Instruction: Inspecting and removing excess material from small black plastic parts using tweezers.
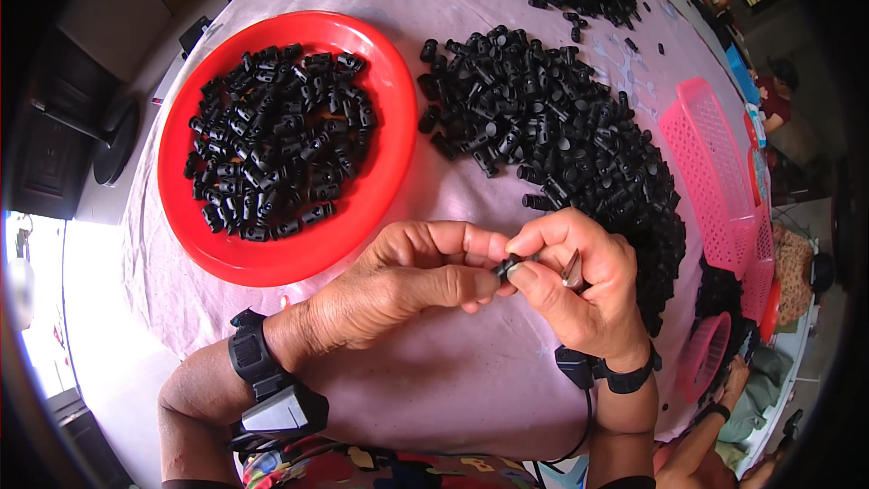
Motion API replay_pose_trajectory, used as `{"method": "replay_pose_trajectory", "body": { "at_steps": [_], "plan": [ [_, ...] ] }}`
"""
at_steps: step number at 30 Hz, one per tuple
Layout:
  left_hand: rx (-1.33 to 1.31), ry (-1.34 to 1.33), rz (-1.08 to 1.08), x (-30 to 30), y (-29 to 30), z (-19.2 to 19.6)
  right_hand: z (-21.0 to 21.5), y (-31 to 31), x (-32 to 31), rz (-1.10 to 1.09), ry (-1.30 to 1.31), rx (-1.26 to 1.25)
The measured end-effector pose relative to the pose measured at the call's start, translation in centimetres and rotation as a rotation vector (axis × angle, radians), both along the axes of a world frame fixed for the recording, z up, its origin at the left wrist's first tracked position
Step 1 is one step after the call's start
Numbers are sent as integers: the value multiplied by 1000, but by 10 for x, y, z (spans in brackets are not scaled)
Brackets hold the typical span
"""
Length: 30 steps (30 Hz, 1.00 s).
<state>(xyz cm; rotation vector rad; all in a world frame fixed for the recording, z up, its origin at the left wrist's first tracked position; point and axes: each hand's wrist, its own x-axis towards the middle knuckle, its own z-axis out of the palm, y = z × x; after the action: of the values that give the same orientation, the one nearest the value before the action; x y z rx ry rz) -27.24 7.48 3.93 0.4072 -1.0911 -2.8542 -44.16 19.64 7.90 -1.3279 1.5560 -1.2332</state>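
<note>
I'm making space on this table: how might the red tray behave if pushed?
The red tray looks like smooth plastic, so it's probably fairly stiff. Being wide and low, it likely slides rather than tips. Loosely piled black parts inside may shift.

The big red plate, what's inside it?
Inside the red plate is a loose heap of small, shiny black pieces. Red shows all around them. The heap covers most of the plate's middle, so what lies underneath, and any buried pieces, can't be seen.
</note>
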Motion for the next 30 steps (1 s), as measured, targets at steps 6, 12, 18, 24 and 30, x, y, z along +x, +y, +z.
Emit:
{"method": "replay_pose_trajectory", "body": {
  "at_steps": [6, 12, 18, 24, 30],
  "plan": [
    [50, 9, 19, 0, 1, 0, -2, 0, -2, -9, 43, -31],
    [37, 40, 23, 1, 1, -1, 0, -1, -1, -17, 51, -28],
    [49, -5, 41, 0, 3, 2, -2, 0, -2, -18, 101, -48],
    [56, -6, 61, 1, 4, -1, -2, 1, -5, 23, 125, -34],
    [43, 57, 43, 1, 3, -4, -3, 1, -3, -22, 58, -28]
  ]
}}
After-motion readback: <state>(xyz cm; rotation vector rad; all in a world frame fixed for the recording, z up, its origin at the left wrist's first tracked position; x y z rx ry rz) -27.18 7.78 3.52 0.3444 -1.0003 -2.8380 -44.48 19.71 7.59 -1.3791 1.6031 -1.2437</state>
